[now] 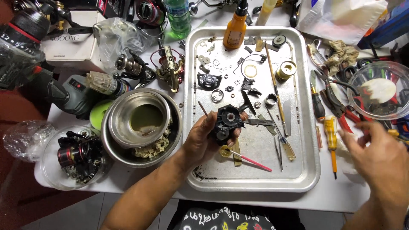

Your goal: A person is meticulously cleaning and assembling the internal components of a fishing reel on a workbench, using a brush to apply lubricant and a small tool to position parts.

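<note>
Gripping matte black reel body in left hand, dented steel tray beneath

Your left hand grips a black reel body, fingers wrapped round its lower edge. The body is a chunky, rounded block of dark plastic, held above the metal tray with its open face turned up toward you; a pale round bore shows near its top. Your right hand hovers empty, fingers spread, over the tools right of the tray, nearest a yellow-handled screwdriver lying lengthwise there.
</note>
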